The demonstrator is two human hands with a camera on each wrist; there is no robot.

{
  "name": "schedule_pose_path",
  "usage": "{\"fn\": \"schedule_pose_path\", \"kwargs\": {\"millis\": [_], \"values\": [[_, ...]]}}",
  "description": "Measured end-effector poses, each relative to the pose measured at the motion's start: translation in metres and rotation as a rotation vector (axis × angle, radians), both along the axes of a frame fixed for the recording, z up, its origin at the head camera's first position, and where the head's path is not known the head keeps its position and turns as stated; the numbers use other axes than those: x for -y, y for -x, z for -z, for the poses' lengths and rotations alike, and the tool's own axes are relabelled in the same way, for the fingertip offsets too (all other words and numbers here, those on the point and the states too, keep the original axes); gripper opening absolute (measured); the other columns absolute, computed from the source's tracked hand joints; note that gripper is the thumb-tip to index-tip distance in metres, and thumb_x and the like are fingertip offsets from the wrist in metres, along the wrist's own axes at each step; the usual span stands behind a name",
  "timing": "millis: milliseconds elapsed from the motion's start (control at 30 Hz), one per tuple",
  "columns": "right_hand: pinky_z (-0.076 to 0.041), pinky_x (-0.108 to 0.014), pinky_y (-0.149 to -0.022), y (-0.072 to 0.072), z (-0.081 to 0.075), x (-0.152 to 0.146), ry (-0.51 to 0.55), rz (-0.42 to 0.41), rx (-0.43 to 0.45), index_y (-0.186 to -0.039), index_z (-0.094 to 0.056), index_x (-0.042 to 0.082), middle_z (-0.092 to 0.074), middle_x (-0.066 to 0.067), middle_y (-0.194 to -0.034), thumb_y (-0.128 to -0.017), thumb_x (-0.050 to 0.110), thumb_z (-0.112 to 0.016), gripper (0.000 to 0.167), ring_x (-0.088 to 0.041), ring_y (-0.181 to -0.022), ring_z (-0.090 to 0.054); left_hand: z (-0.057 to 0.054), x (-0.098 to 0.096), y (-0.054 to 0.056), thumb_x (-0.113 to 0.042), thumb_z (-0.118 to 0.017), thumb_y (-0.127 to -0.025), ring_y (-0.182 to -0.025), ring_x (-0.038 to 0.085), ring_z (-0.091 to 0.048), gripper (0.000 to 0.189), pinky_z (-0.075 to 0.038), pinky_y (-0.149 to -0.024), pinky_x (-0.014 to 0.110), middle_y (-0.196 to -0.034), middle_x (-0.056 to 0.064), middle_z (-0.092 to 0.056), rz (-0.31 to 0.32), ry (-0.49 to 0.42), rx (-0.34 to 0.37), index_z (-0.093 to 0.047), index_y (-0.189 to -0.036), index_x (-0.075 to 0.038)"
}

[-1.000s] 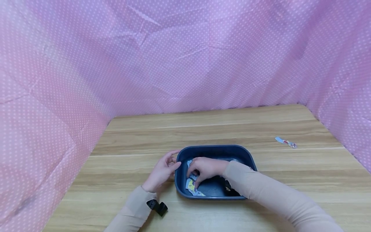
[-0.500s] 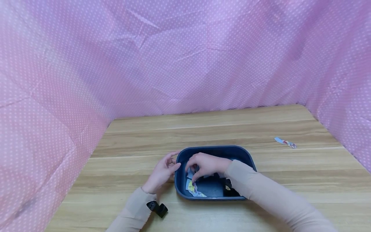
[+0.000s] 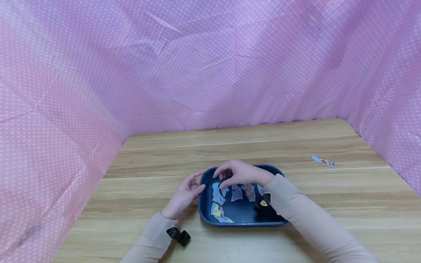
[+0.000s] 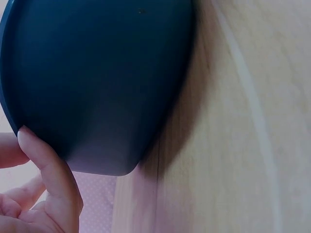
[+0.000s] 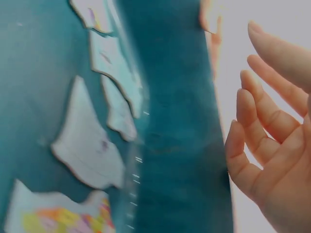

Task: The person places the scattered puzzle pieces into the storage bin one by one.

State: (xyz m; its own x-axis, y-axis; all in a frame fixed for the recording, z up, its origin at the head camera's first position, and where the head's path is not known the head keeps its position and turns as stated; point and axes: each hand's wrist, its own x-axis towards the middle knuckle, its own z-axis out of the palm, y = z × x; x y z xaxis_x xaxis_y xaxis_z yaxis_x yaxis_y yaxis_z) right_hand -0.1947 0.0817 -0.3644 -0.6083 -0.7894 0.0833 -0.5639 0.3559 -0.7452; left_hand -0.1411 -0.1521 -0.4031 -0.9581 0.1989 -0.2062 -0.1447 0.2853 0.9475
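A dark blue rectangular tray (image 3: 243, 224) sits near me on the table. My left hand (image 3: 182, 195) touches its left end, thumb and finger at the rim (image 4: 8, 111), other fingers loosely bent. Over the far rim hovers my right hand (image 3: 241, 173), thumb and fingers apart and holding nothing. Several flat, irregular printed pieces, like puzzle pieces, lie inside along the left and far sides. One has yellow print (image 3: 221, 213); a pale blue piece (image 3: 217, 193) lies beyond it. The right wrist view shows a white pointed piece (image 5: 90, 141) and a yellow-orange printed piece (image 5: 63, 218). My right forearm hides the tray's right end.
A narrow blue and red printed piece (image 3: 323, 161) lies on the wooden table (image 3: 158, 157), right of the tray. Pink dotted cloth (image 3: 197, 65) hangs behind and on both sides. A black wrist camera (image 3: 178, 235) is strapped to my left sleeve.
My right hand has lifted off the pieces at the tray's left and moved away toward the far rim, uncovering several pieces. My left hand and the tray stay in place.
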Motion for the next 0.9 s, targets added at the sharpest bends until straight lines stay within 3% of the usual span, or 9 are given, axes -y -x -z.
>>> {"fn": "schedule_pose_path", "kwargs": {"millis": [167, 333, 567, 900], "values": [[-0.049, -0.031, -0.082, 0.006, -0.017, -0.014, 0.060, 0.002, -0.038, -0.111, -0.066, 0.002, -0.064, -0.006, -0.088, -0.084, 0.015, -0.071, 0.031, -0.012, -0.084, -0.057, 0.001, 0.001, -0.001, -0.012, -0.059, -0.093, -0.063, 0.015, -0.053, 0.046, -0.043, -0.054, 0.023, -0.095, 0.010, -0.055, -0.003, -0.002, -0.010, -0.047, -0.137, -0.018], [-0.051, -0.032, -0.081, 0.010, -0.033, -0.033, 0.101, 0.053, -0.066, -0.109, -0.067, 0.002, -0.064, -0.006, -0.087, -0.084, 0.014, -0.071, 0.027, -0.012, -0.082, -0.057, 0.001, 0.000, -0.002, -0.011, -0.059, -0.093, -0.065, 0.015, -0.054, 0.046, -0.044, -0.055, 0.024, -0.095, 0.010, -0.056, -0.015, -0.006, -0.011, -0.047, -0.137, -0.018], [-0.051, -0.032, -0.082, 0.012, -0.050, -0.068, 0.042, 0.167, -0.053, -0.111, -0.066, 0.004, -0.063, -0.002, -0.087, -0.086, 0.013, -0.069, 0.026, -0.017, -0.084, -0.058, -0.001, -0.002, 0.002, -0.010, -0.059, -0.093, -0.064, 0.015, -0.052, 0.046, -0.046, -0.057, 0.026, -0.094, 0.009, -0.054, -0.012, -0.004, -0.014, -0.048, -0.137, -0.018], [-0.050, -0.025, -0.074, 0.019, -0.044, -0.133, -0.087, 0.316, -0.074, -0.108, -0.065, 0.000, -0.062, -0.001, -0.082, -0.086, 0.011, -0.068, 0.024, -0.009, -0.079, -0.059, 0.003, 0.000, 0.000, -0.011, -0.058, -0.094, -0.066, 0.016, -0.055, 0.046, -0.048, -0.059, 0.027, -0.096, 0.010, -0.055, -0.009, -0.006, -0.009, -0.047, -0.137, -0.018]]}}
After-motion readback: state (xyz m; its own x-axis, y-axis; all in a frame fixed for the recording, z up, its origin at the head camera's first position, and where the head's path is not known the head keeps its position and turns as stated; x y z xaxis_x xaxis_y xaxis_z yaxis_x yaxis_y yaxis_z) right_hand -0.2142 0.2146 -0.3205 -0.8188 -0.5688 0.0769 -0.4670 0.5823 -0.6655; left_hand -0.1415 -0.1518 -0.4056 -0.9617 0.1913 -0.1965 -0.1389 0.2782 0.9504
